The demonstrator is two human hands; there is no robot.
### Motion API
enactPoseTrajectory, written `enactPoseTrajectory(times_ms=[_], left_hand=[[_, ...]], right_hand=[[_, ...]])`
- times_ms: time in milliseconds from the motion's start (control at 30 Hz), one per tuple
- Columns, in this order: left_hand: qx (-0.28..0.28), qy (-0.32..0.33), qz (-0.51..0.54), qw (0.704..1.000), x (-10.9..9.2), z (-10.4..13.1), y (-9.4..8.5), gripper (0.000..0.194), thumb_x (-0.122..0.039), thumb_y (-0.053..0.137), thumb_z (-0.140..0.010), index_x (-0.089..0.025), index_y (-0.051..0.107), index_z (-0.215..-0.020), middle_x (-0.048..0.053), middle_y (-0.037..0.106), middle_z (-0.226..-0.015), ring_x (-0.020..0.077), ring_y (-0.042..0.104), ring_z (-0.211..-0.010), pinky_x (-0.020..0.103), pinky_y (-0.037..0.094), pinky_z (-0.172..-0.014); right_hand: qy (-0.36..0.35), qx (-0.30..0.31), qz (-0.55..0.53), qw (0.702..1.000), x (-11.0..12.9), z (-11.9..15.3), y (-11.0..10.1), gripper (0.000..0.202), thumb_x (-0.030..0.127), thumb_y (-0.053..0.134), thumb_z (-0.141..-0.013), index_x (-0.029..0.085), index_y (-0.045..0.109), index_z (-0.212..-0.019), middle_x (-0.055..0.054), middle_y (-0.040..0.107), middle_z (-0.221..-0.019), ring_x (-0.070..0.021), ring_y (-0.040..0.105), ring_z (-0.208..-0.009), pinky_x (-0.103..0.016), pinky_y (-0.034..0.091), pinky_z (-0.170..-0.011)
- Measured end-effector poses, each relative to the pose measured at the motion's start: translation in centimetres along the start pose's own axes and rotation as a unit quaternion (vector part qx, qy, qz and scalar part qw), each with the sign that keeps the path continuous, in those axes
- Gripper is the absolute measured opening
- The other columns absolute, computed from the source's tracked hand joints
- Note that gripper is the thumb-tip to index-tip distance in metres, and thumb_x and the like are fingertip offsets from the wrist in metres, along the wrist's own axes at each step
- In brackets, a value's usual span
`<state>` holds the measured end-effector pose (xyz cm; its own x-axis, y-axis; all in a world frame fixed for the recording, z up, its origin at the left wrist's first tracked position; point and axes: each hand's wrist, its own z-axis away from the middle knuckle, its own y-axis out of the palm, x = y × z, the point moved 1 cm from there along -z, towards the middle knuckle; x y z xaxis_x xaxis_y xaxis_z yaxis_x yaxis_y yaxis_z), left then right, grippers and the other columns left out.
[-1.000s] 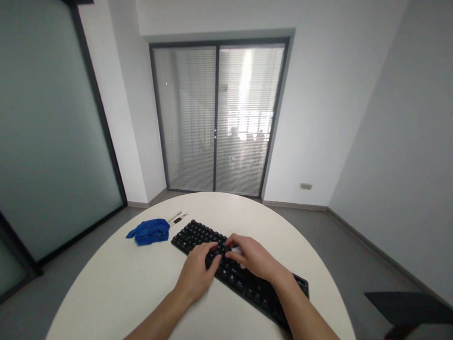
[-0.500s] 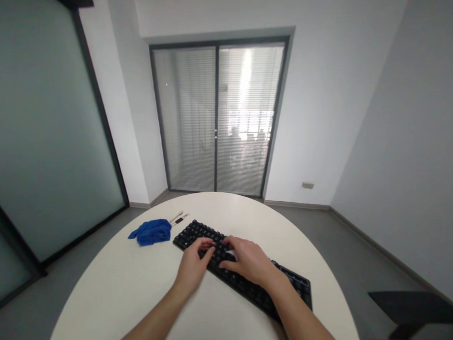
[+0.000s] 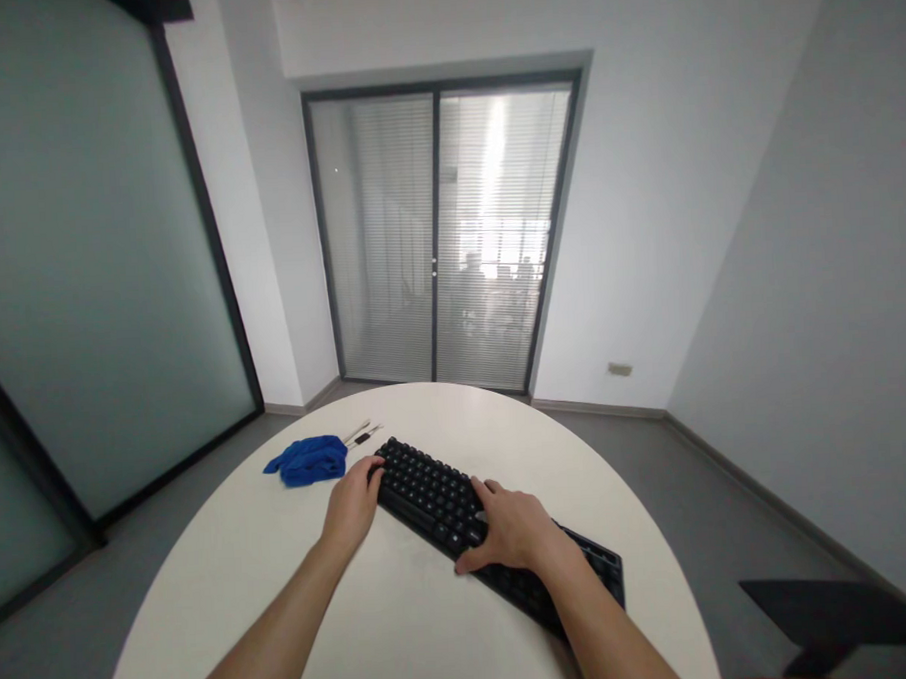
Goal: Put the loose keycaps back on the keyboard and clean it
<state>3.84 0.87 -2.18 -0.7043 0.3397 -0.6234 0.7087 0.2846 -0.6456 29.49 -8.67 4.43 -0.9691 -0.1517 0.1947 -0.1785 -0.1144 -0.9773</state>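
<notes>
A black keyboard (image 3: 432,496) lies slantwise on the round white table, its left end farther from me. My left hand (image 3: 353,501) grips that left end, fingers curled over the keys at the corner. Across the middle of the keyboard, my right hand (image 3: 512,527) has its thumb on the near edge and its fingers toward the far edge, holding it from above. A small pale bit of something shows under the right palm, too little to name. My right hand and forearm hide part of the keys on the right side.
A crumpled blue cloth (image 3: 312,460) lies left of the keyboard. Beside it are thin pale sticks (image 3: 357,431) and a small tool with a dark grip (image 3: 363,438). The white table (image 3: 406,632) has a curved edge. A dark chair part (image 3: 832,603) stands at the lower right.
My left hand has moved left from the middle keys to the keyboard's left end. My right hand has shifted slightly right and nearer, spreading across the keyboard.
</notes>
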Motion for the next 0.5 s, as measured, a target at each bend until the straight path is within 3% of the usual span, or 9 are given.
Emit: enactPoseTrajectory(times_ms=[267,500], left_hand=[[-0.005,0.008,-0.157,0.988,-0.5,0.3,-1.8,0.025,-0.024,0.048,-0.094,-0.019,0.069,-0.107,0.011,0.075,-0.107,0.03,0.067,-0.1,0.041,0.049,-0.092],[0.027,0.052,-0.065,0.996,0.9,0.5,-2.9,0.02,-0.025,0.055,-0.086,-0.021,0.073,-0.094,0.008,0.074,-0.101,0.0296,0.064,-0.099,0.043,0.049,-0.094]], right_hand=[[-0.03,0.046,-0.027,0.998,0.0,0.0,-0.9,0.13,0.06,0.089,-0.047,0.019,0.032,-0.156,-0.019,0.045,-0.152,-0.0434,0.055,-0.127,-0.049,0.043,-0.106],[-0.055,0.087,-0.065,0.993,-2.1,-2.2,-1.1,0.134,0.052,0.093,-0.042,0.027,0.029,-0.157,-0.012,0.034,-0.16,-0.0387,0.046,-0.137,-0.044,0.034,-0.116]])
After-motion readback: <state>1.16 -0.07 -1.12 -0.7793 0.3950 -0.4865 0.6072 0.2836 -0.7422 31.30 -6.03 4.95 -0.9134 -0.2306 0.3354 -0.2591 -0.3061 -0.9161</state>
